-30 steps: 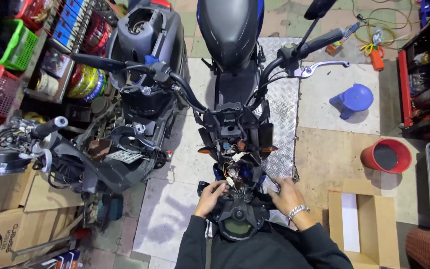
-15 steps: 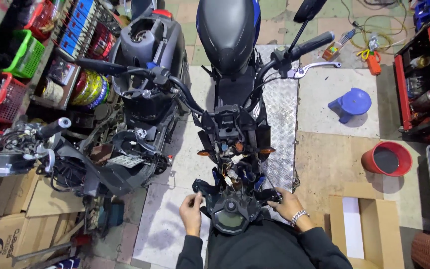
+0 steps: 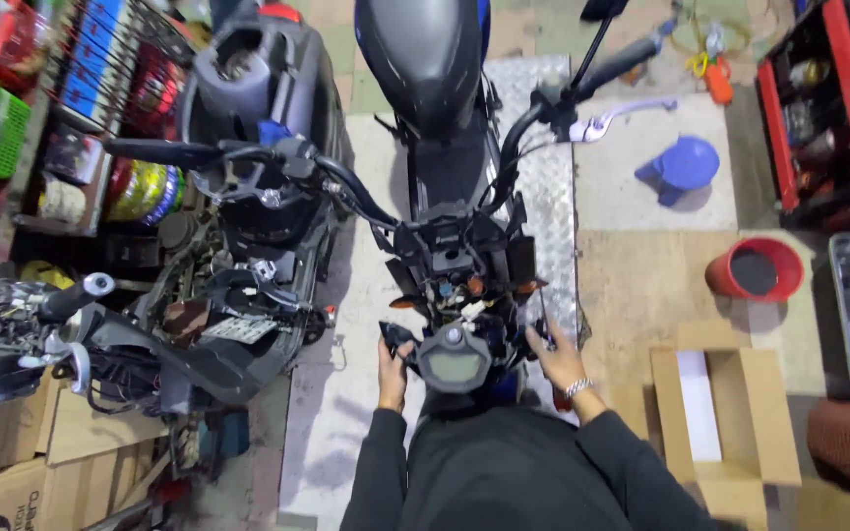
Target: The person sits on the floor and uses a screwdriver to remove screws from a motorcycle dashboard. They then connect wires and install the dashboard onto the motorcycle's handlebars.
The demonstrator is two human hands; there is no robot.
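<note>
- Head camera looks straight down on a dark motorcycle parked nose-toward the person on a diamond-plate ramp; its front fairing is off, leaving wiring and connectors bare below the handlebar.
- Beside it on the left stands a second, partly stripped scooter.
- An open cardboard box lies on the floor to the right, with a red bucket and a blue funnel-like cap beyond it.
- The round instrument cluster sits at the bike's nose, between the two hands and just ahead of the person's chest.
- It looks light but fragile: hard plastic shell, clear lens, wires behind. Best held by its side brackets, not the face.
- Left hand is closed on the dark bracket at the cluster's left edge.
- Right hand, bracelet at the wrist, rests on the right side; whether it grips, I cannot tell.
</note>
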